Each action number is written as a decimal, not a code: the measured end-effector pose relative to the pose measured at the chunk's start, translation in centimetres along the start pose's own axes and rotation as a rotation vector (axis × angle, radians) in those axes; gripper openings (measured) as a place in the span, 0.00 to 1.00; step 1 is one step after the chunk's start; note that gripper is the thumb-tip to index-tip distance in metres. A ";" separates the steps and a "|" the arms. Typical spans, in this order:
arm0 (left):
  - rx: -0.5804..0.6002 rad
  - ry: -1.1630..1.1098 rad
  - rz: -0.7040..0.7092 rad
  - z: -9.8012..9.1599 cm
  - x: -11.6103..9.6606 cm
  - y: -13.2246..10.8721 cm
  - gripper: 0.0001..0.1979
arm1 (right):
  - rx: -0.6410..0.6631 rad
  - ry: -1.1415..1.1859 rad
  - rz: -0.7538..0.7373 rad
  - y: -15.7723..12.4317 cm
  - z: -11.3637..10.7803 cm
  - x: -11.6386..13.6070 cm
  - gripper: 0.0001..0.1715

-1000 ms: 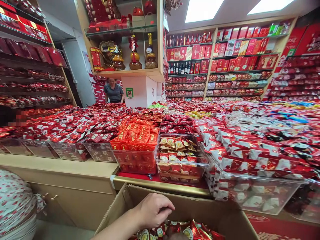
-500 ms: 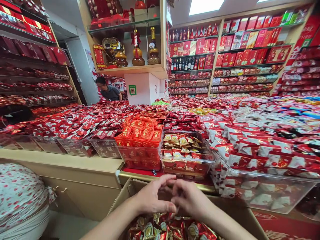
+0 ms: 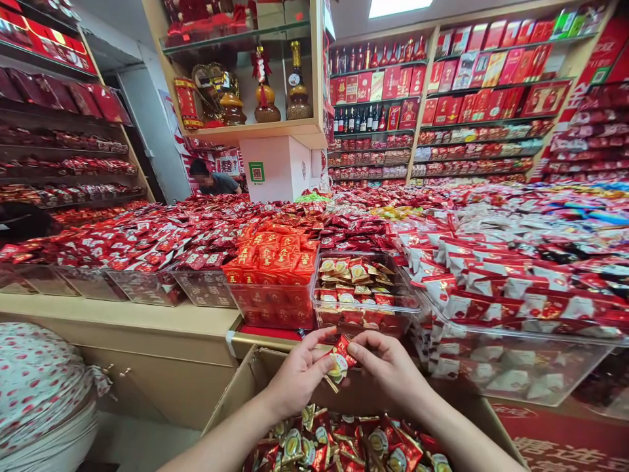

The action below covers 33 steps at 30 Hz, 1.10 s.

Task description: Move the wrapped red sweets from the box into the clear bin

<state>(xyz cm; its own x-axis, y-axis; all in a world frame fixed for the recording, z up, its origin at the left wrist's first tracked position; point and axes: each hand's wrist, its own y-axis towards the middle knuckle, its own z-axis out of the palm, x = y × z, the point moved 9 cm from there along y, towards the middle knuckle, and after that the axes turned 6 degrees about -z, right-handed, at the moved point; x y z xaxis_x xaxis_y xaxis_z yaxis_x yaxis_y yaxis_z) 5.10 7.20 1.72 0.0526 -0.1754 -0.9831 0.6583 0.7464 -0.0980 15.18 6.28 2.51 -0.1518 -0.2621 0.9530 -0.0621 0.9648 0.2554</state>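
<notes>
A small red-and-gold candy packet (image 3: 340, 362) is held above a cardboard box (image 3: 230, 387). My left hand (image 3: 301, 370) grips it from the left, thumb in front. On its right upper edge, my right hand (image 3: 386, 360) pinches the wrapper between thumb and fingers. Many similar loose packets (image 3: 339, 442) fill the bottom of the box below my hands. Just beyond the hands stands a clear plastic bin (image 3: 368, 305) with like red-and-gold packets lined up in rows.
Left of that bin is a bin of orange-red packets (image 3: 270, 288); to the right, a large clear bin (image 3: 511, 367) holds red-and-white packets. A wooden counter (image 3: 162, 311) runs left. A patterned cloth bundle (image 3: 42, 387) stands at lower left. A person (image 3: 213, 178) bends over far back.
My hands were close together with nothing clearly visible between them; now they are a little apart and a candy packet shows between them. The view has shifted slightly.
</notes>
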 end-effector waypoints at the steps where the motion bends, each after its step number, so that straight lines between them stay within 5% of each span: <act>1: -0.005 -0.011 0.000 0.0 0.1 0.0 0.25 | -0.024 0.015 0.007 0.0 -0.2 0.0 0.18; 7: -0.063 0.045 0.042 -0.2 0.3 0.2 0.21 | 0.084 0.209 0.077 -0.1 1.9 -1.3 0.18; 11: -0.105 0.216 0.043 -1.3 0.0 0.3 0.23 | 0.005 0.027 0.006 -0.4 1.3 -1.2 0.15; 13: -0.182 0.305 0.071 -2.9 -0.5 0.4 0.23 | -0.053 -0.148 -0.118 -0.4 0.4 1.1 0.12; 18: -0.352 0.424 0.077 -6.9 -0.3 1.4 0.18 | -0.147 -0.758 -0.560 1.6 -2.0 11.2 0.12; 20: -0.363 0.455 0.068 -7.5 0.3 1.8 0.16 | -0.192 -1.057 -0.437 4.6 -3.6 12.5 0.14; 24: -0.311 0.507 0.077 -7.2 0.9 2.1 0.14 | -0.085 -1.364 -0.031 10.0 -5.8 9.8 0.13; 33: -0.294 0.635 0.114 -7.1 0.7 1.9 0.12 | 0.082 -1.449 0.171 12.3 -5.9 3.2 0.12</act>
<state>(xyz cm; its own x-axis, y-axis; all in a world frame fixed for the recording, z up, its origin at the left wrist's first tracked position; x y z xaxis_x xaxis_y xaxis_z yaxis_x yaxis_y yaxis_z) 1.08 13.03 -0.27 -0.3979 0.2561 -0.8810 0.4405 0.8957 0.0614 19.75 17.39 9.68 -0.9992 0.0147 -0.0380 0.0108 0.9948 0.1012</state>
